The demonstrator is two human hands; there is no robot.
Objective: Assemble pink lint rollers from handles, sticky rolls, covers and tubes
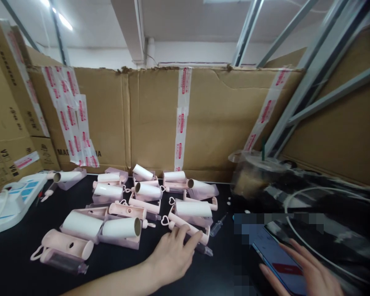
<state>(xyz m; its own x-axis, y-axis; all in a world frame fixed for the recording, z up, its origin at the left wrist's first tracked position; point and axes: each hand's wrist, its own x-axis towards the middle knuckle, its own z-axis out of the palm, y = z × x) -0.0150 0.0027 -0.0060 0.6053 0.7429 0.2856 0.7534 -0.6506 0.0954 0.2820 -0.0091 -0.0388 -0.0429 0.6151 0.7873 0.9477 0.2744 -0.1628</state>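
Note:
My left hand (pixel 174 257) reaches in from below, its bent fingers and thumb on a pink half-open tube holder (pixel 202 234) with a heart-shaped loop. A small clear bottle (pixel 206 249) lies against that holder, partly hidden by the hand. In my right hand (pixel 317 271) is a smartphone (pixel 282 263), its lit screen tilted up. Just beyond my left hand lies a white cardboard tube (pixel 193 209) on a clear box. Left of it, another white tube (pixel 119 228) rests on a clear box. A pink holder (pixel 66 244) and a purplish clear bottle (pixel 64 261) lie at front left.
Several more tubes, holders and boxes stand in rows on the black table (pixel 117 273). A power strip (pixel 21 201) is at left. A lidded drink cup (pixel 253 172), a white cable (pixel 288 209) and black plastic are at right. Taped cardboard (pixel 154 119) walls the back.

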